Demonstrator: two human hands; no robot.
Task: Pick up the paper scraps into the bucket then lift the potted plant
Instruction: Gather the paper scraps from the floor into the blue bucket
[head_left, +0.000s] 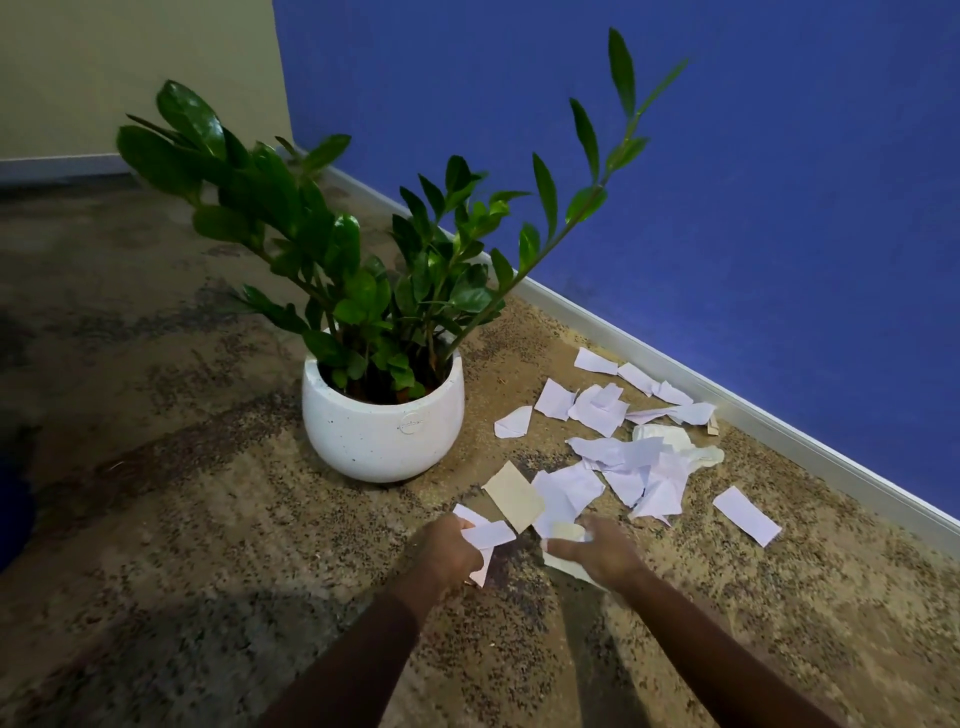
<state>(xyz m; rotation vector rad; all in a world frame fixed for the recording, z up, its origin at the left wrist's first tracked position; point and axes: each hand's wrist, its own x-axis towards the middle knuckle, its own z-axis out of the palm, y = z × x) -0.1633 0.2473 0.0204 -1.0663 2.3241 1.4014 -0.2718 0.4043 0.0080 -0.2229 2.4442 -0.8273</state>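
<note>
A potted plant with glossy green leaves stands in a round white pot (382, 431) on the carpet. To its right, several white and cream paper scraps (618, 457) lie scattered toward the wall. My left hand (449, 553) grips white scraps (485, 535) just below the pot. Close beside it, my right hand (602, 553) holds cream and white scraps (563, 532) at the near edge of the pile. One long white scrap (746, 515) lies apart at the right. No bucket is in view.
A blue wall (727, 182) with a pale baseboard (779, 421) runs diagonally behind the scraps. A cream wall meets it at the back left corner. Mottled brown carpet (182, 519) covers the floor. A dark blue shape (13, 509) sits at the left edge.
</note>
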